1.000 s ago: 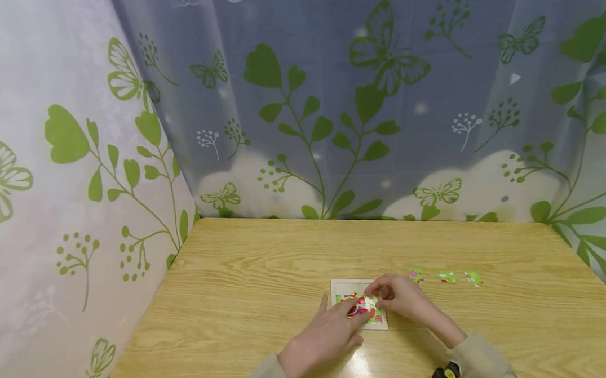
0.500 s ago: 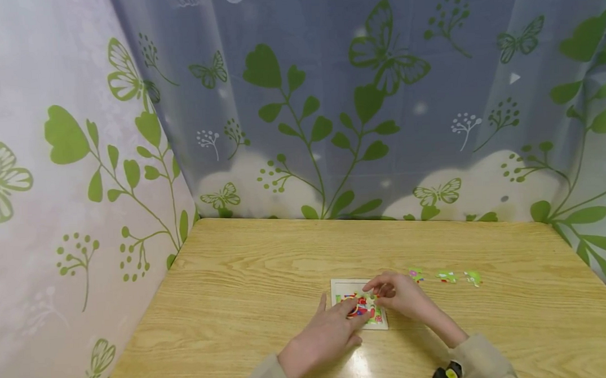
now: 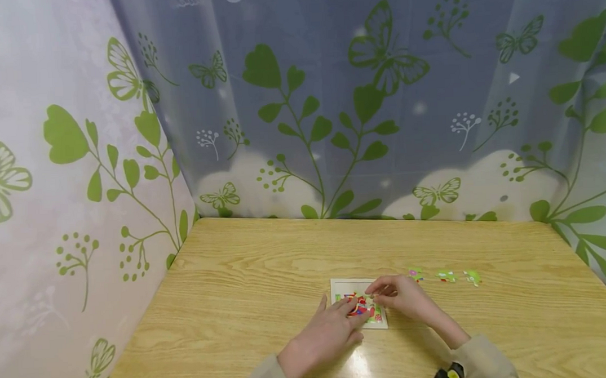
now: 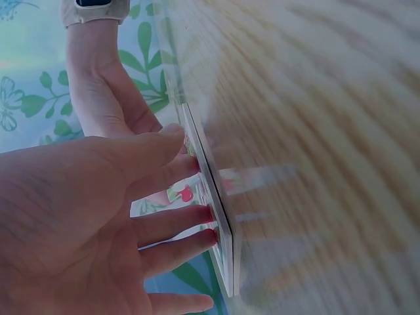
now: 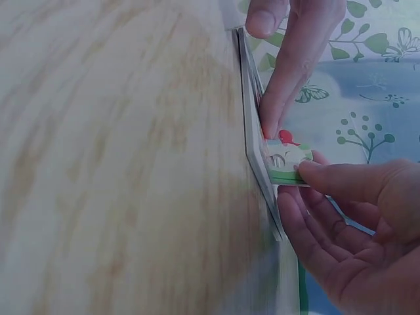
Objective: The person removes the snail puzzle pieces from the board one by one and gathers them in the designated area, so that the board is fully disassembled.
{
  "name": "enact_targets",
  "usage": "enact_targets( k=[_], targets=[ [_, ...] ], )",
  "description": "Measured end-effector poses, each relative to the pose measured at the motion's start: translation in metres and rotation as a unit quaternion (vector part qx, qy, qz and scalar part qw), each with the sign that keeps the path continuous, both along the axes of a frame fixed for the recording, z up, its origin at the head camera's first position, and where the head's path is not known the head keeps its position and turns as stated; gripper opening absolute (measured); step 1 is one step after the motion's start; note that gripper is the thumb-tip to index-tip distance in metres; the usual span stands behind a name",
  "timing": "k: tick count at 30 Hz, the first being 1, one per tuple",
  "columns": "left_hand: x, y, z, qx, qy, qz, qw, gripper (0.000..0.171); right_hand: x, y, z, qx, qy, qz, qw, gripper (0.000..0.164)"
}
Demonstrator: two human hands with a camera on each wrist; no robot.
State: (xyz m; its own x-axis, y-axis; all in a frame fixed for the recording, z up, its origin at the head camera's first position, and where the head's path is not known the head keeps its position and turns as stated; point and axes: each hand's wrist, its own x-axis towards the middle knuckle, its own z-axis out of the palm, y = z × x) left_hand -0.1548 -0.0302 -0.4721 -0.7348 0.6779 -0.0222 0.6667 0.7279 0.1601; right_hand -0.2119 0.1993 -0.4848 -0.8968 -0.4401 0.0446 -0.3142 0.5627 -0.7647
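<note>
The thumb and fingertips of the right hand (image 3: 406, 298) pinch a thin, flat puzzle piece (image 5: 289, 161) printed green and white, held at the surface of the square, pale-rimmed puzzle board (image 3: 344, 284). Whether the piece's edge touches the board, I cannot tell. The left hand (image 3: 325, 330) has its fingers straight and spread, tips resting on the board's red and colourful picture.

If the piece is turned slightly wrong, its edge could catch on a neighbour and lift it; an uneven push might also slide the board, should the left fingertips press too lightly. Those fingers lie over part of the picture, and the right hand overhangs the board's right side, so both may hinder sight of the fit.

Far right of the board, three loose, mostly green pieces (image 3: 446, 276) lie in a row on the wood-grain table (image 3: 255, 259). Beyond the far edge hangs a blue-grey curtain (image 3: 322, 53) with green leaves and butterflies.
</note>
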Motion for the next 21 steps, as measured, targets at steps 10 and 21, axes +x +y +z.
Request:
enact_targets(
  k=[10,21],
  targets=[
    [-0.001,0.002,-0.001,-0.001,0.008,0.007,0.9999,0.047,0.000,0.003,-0.001,-0.007,0.004,0.005,1.000,0.010],
    [-0.002,0.003,0.002,-0.004,0.011,0.005,0.9999,0.045,0.001,0.003,0.009,-0.036,0.029,-0.038,0.998,0.012]
  ],
)
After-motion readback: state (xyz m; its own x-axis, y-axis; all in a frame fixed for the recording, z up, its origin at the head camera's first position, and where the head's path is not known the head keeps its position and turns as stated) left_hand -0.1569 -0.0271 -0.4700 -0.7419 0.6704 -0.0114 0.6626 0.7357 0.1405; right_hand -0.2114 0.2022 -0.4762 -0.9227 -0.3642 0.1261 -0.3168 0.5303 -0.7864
